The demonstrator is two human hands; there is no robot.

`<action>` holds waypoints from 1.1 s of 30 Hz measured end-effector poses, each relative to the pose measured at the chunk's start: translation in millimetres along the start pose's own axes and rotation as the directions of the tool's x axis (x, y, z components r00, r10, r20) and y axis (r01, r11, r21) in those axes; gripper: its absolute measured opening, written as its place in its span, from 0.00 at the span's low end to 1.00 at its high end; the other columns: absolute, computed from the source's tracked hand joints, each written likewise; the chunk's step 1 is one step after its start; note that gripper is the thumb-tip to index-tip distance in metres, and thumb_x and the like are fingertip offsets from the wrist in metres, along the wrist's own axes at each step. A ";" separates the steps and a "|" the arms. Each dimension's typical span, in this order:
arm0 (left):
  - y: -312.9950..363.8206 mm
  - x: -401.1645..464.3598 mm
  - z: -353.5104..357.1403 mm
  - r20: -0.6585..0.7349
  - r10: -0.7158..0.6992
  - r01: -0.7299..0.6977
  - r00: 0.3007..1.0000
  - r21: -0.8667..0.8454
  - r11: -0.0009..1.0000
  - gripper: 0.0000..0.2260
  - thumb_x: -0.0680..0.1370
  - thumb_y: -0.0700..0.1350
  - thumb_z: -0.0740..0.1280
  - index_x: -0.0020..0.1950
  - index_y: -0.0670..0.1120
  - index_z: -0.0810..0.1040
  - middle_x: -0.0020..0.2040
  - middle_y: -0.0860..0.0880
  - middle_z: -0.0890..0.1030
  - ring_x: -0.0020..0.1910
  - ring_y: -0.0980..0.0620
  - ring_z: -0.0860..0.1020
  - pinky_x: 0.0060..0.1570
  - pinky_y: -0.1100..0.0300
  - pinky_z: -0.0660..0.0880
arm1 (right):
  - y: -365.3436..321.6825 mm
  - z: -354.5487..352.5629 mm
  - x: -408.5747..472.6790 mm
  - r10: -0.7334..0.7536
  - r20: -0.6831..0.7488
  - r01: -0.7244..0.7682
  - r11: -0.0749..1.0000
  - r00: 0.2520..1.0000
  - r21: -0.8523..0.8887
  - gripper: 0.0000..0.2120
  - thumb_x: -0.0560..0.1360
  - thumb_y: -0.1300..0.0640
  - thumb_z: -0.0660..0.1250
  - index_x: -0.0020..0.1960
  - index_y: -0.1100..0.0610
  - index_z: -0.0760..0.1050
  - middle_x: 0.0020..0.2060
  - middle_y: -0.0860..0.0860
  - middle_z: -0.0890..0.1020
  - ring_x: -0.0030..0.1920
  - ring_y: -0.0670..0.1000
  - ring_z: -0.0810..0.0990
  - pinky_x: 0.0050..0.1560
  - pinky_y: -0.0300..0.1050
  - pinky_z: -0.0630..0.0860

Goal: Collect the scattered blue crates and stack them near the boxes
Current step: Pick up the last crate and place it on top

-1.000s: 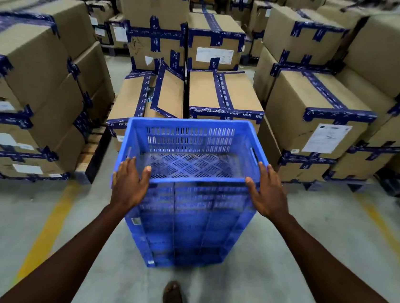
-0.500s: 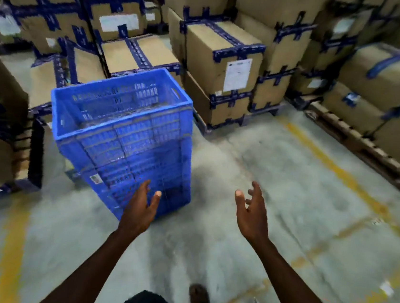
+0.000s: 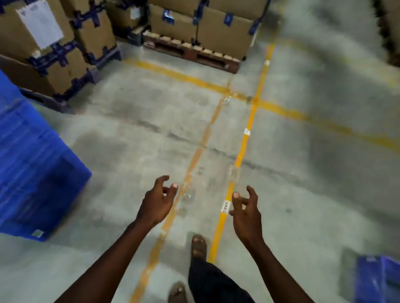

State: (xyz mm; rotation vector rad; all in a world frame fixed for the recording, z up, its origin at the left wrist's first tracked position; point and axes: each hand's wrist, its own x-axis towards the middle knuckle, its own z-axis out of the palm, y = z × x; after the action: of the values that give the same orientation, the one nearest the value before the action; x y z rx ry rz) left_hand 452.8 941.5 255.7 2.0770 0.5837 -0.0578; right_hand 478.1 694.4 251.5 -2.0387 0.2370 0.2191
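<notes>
— So, how many crates?
— Two in view. One tall blue stack [image 3: 14,155] at the left edge, standing on the floor [image 3: 314,189] just beside the boxes [image 3: 45,34]; one crate [image 3: 387,294] low at the right, well apart from it. How many crates make up the stack I cannot tell; it is blurred.
— Hands?
— Two, both released. The left hand [image 3: 157,202] and right hand [image 3: 246,215] hang over the floor with fingers loosely curled, holding nothing.
— What changed?
— Half a second ago the stack was in front, near the left hand. Now it sits off to the left, and the view has swung right along the yellow lines [image 3: 238,155]. The right crate is newly in view.
— Which way do they point?
— The stack's long axis runs upright. The right crate looks tipped, opening toward the right; its blur hides more.
</notes>
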 end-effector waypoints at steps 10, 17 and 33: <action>106.8 -139.1 242.1 0.513 0.180 -0.213 0.839 0.005 0.977 0.29 0.69 0.73 0.57 0.61 0.58 0.73 0.45 0.51 0.84 0.45 0.47 0.83 0.53 0.48 0.79 | 182.2 -239.1 -153.3 0.418 -0.427 -0.302 0.900 0.802 0.315 0.30 0.77 0.32 0.58 0.72 0.47 0.65 0.44 0.49 0.85 0.37 0.50 0.85 0.44 0.47 0.78; 180.2 -269.5 423.4 0.692 0.218 -0.290 0.688 -0.014 0.957 0.27 0.70 0.70 0.60 0.61 0.55 0.74 0.40 0.50 0.84 0.41 0.47 0.83 0.51 0.46 0.79 | 295.9 -402.4 -243.9 0.540 -0.536 -0.308 0.831 0.649 0.464 0.32 0.73 0.26 0.57 0.68 0.45 0.68 0.45 0.49 0.85 0.34 0.47 0.84 0.44 0.50 0.78; 327.5 -392.6 762.6 0.832 0.168 -0.395 0.529 0.066 0.916 0.13 0.80 0.56 0.64 0.61 0.53 0.74 0.43 0.48 0.84 0.40 0.48 0.84 0.48 0.49 0.80 | 486.0 -738.9 -232.4 0.588 -0.627 -0.315 0.807 0.511 0.500 0.34 0.73 0.28 0.54 0.71 0.47 0.67 0.49 0.50 0.84 0.41 0.49 0.85 0.49 0.49 0.78</action>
State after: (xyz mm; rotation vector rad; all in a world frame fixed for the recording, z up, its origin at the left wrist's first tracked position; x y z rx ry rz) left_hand 386.2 27.8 196.7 2.0603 -0.3777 -0.9075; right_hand 166.9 -165.3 234.5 -1.5693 1.2939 -0.3769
